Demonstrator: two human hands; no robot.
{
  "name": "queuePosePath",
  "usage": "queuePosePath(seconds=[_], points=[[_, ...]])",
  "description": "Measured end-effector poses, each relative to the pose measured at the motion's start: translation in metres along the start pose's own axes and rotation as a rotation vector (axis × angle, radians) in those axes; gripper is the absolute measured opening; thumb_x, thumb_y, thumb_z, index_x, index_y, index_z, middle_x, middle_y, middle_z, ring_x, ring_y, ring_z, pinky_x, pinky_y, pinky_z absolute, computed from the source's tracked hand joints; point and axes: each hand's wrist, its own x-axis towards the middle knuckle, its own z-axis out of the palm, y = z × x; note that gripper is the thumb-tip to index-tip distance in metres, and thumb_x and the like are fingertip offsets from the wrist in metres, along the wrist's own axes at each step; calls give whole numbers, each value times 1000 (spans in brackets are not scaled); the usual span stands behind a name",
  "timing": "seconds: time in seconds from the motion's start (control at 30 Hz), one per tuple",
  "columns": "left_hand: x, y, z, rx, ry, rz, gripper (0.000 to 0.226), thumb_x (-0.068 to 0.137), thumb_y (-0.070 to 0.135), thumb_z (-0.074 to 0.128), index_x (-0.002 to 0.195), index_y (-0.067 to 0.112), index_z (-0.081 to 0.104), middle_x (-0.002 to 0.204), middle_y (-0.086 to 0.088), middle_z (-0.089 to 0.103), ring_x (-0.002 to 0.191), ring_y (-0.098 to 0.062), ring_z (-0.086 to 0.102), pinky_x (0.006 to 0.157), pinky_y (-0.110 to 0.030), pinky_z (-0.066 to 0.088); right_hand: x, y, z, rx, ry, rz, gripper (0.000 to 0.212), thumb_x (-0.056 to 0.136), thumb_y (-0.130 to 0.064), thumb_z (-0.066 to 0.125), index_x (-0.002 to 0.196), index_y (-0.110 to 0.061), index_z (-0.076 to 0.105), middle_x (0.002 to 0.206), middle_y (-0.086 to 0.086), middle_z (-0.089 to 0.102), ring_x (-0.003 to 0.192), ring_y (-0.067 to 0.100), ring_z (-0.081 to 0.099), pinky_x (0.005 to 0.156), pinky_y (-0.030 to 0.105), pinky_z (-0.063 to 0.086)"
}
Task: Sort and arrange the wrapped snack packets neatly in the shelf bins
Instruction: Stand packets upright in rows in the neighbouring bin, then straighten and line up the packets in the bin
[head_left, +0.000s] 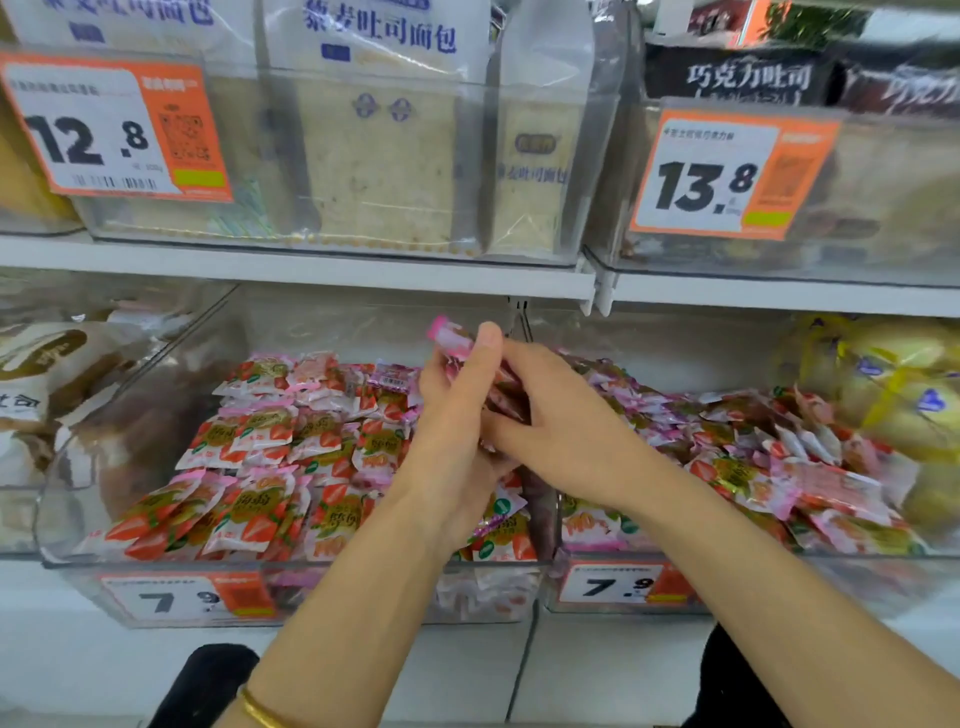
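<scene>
**A:** Item 1, held stack of packets (451, 336). Location?

**B:** Raised between both hands, above where the 2 bins meet. 1 pink sealed end shows above the fingers. The rest is hidden, so the count cannot be told.

**A:** Grip?

**B:** Left hand (457, 415): fingers and thumb curled round the stack from its left side. Right hand (563, 434): fingers wrapped onto it from the right. Both are closed on the same stack, squaring it.

**A:** Long axis?

**B:** Near upright, with the top leaning slightly left and away.

**A:** Item 2, destination?

**B:** Likely the left bin (363, 613), where the strawberry packets (260, 467) lie in overlapping rows. It sits down and to the left of the grip, and the left hand is nearer. The right bin (779, 587) holds a loose heap (753, 441), down and to the right.

**A:** Requirement for the next move?

**B:** Judged: tip the stack from upright to lying flat, matching the lie of the rows, then lower it leftward.
</scene>
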Motion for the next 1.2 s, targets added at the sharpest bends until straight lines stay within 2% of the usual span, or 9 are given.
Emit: queuePosePath(seconds=[0.17, 0.3, 0.4, 0.63, 0.8, 0.87, 0.97, 1.07, 1.2], points=[[-4, 0, 11, -32, 19, 86, 60, 85, 41, 59, 136, 15, 43, 123, -18, 61, 108, -29, 64, 85, -44, 53, -21, 8, -19, 265, -66, 39, 66, 82, -9, 55, 141, -25, 29, 141, -12, 40, 129, -3, 37, 107, 21, 34], [-9, -9, 28, -101, 55, 97, 56, 86, 33, 54, 134, 7, 42, 115, -24, 60, 92, -32, 63, 67, -40, 53, -38, 17, -39, 437, -10, -1, 50, 81, -17, 42, 130, -22, 51, 132, -11, 52, 121, -6, 45, 94, 10, 40], [-14, -20, 46, -153, 20, 58, 46, 91, 25, 47, 131, 3, 42, 114, -24, 60, 92, -34, 63, 71, -45, 56, -48, 30, -54, 471, 128, -31, 38, 87, -17, 39, 112, -21, 67, 118, -9, 64, 115, -1, 53, 94, 10, 38], [-9, -61, 82, -186, -13, -92, 43, 94, 17, 42, 135, 4, 40, 120, -28, 59, 105, -41, 61, 79, -54, 55, -74, 65, -81, 430, 290, 78, 12, 84, -11, 66, 85, -19, 75, 96, -7, 65, 97, 4, 60, 84, 17, 45], [18, -72, 104, -77, -88, -258, 44, 92, 17, 42, 134, 4, 42, 125, -27, 57, 103, -39, 61, 79, -54, 55, -83, 100, -105, 490, 298, 402, 45, 78, -21, 73, 117, -35, 55, 120, -17, 54, 109, -4, 51, 93, 26, 44], [32, -75, 105, -54, -126, -357, 45, 91, 18, 43, 134, 6, 45, 123, -24, 60, 108, -39, 61, 80, -53, 55, -83, 111, -112, 581, 230, 510, 53, 78, -18, 72, 128, -23, 53, 121, -10, 58, 110, 4, 55, 95, 28, 44], [48, -82, 105, 18, -149, -422, 43, 90, 18, 42, 133, 12, 48, 119, -18, 64, 101, -35, 65, 72, -50, 57, -85, 121, -115, 686, 137, 545, 30, 82, -7, 66, 112, -10, 65, 106, 10, 71, 93, 17, 67, 82, 29, 53], [58, -90, 110, 93, -123, -426, 37, 91, 16, 48, 127, 14, 49, 111, -17, 67, 88, -32, 68, 69, -51, 57, -88, 132, -117, 717, 191, 602, 24, 83, -2, 65, 107, -6, 64, 94, 10, 70, 76, 14, 67, 60, 22, 52], [63, -98, 107, 106, -102, -456, 62, 84, 10, 64, 140, 14, 36, 115, -20, 64, 88, -35, 70, 70, -54, 56, -89, 146, -117, 688, 235, 673, 30, 81, -3, 68, 109, -7, 60, 96, 10, 66, 76, 15, 64, 64, 24, 51]])
